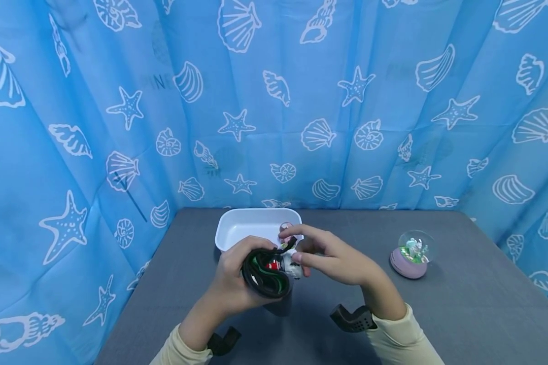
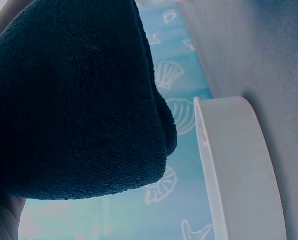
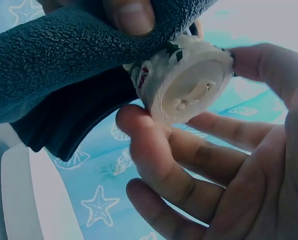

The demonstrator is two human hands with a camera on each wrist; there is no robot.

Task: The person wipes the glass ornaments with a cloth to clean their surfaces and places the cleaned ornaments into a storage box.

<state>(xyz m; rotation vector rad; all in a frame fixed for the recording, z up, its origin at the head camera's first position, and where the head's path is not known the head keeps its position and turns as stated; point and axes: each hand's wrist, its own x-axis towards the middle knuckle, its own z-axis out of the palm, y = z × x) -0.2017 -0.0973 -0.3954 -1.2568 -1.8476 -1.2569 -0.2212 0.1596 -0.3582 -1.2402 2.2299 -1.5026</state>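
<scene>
My left hand (image 1: 233, 279) grips a dark, fuzzy towel (image 1: 267, 286), which is folded around a small snow globe. The towel (image 2: 78, 105) fills much of the left wrist view and hides that hand's fingers. The globe's white round base (image 3: 191, 90), with red and green decoration along its side, sticks out of the cloth towards my right hand (image 1: 335, 256). In the right wrist view the thumb and fingertips of that hand pinch the base's edge, and its flat underside faces the palm. The cloth covers the globe's dome.
A white plastic tub (image 1: 242, 218) stands at the back of the grey table (image 1: 347, 238), just beyond the hands. Inside its right end is a small pinkish globe (image 1: 285, 228), partly behind my right fingers. Another snow globe with a lilac base (image 1: 408, 263) stands to the right.
</scene>
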